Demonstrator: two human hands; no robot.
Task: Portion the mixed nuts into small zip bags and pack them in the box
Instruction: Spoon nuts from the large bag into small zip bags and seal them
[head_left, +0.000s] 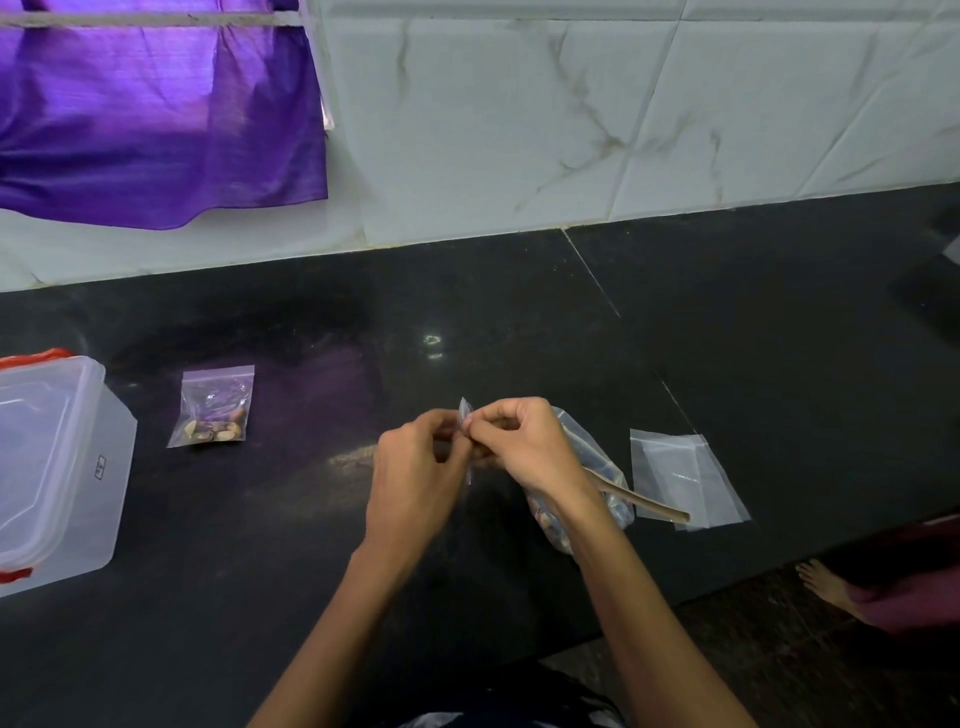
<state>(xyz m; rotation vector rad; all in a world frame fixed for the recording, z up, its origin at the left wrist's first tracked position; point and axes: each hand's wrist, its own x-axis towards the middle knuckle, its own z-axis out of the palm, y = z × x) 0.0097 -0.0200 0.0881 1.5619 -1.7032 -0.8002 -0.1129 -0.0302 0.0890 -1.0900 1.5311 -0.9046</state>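
Small zip bag (465, 422) pinched between both hands above the middle of the dark desk (727, 338).

Left hand (415, 467) and right hand (519, 441) each hold a narrow grip on the bag's upper edge, fingers curled, fingertips nearly touching; the bag's contents cannot be determined. Under the right wrist, a larger clear bag of mixed nuts (597, 499) lies on the desk, with a long tan handle (644, 501) projecting from it to the right. Flat empty zip bags (680, 478) lie just right of it, the handle's tip resting over them. A filled zip bag (215, 408) holding nuts lies flat, well to the left. The translucent plastic box (78, 467), with red latches, stands at the left edge. A purple cloth (156, 114) hangs on the far tiled wall.
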